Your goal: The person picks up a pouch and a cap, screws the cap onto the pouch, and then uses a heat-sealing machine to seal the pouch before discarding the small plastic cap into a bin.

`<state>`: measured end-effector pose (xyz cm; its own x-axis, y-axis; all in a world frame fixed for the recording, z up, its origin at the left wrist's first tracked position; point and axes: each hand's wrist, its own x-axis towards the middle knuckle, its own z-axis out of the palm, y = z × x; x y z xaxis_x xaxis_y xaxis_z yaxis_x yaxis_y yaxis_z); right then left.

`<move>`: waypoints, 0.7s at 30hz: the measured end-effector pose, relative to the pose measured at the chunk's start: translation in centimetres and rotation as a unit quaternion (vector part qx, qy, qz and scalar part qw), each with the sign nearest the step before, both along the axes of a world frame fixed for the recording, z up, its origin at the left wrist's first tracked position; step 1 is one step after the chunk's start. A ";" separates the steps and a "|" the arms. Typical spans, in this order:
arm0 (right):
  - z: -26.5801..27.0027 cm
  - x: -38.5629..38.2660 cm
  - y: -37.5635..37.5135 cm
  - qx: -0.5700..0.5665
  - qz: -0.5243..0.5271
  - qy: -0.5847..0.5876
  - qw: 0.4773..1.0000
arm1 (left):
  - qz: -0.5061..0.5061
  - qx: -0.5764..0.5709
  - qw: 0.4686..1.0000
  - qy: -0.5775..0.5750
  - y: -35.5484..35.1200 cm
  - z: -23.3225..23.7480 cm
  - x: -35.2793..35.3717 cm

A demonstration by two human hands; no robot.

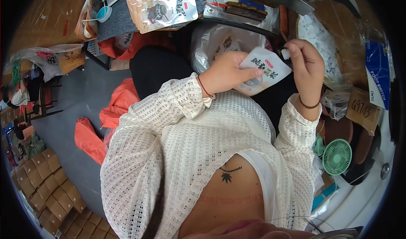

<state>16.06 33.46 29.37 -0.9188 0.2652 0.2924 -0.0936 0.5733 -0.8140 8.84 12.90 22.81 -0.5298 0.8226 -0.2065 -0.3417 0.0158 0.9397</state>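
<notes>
Clasping a white printed pouch firmly in the left hand, well above and to the left of the green fan, out in front of the chest. Pinching the small white cap at that pouch's upper corner with the right hand, almost straight above the fan. Higher still and left of the fan, a clear bag of printed pouches on a grey surface. Far left of the fan, crumpled orange plastic; lower left, rows of brown cartons.
</notes>
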 end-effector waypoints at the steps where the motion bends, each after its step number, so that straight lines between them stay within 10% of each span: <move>1: 0.0 0.0 -0.2 -0.040 -0.011 0.005 0.999 | -0.010 -0.014 1.000 0.018 0.0 -0.4 -0.2; 11: 1.0 -0.1 0.0 0.124 0.095 -0.042 0.987 | -0.070 0.001 0.995 -0.065 0.2 -0.7 0.3; 14: 1.0 -0.3 0.8 0.172 -0.011 0.049 0.984 | -0.090 0.018 0.989 -0.112 0.1 -0.2 -0.2; 21: -1.2 1.2 2.4 -0.050 -0.073 0.059 0.994 | 0.020 0.058 0.991 -0.123 0.4 -1.0 -6.5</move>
<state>17.27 35.86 28.20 -0.8293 0.4272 0.3603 -0.1125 0.5039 -0.8564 2.33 13.34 21.78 -0.5075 0.8281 -0.2381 -0.5583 -0.1056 0.8229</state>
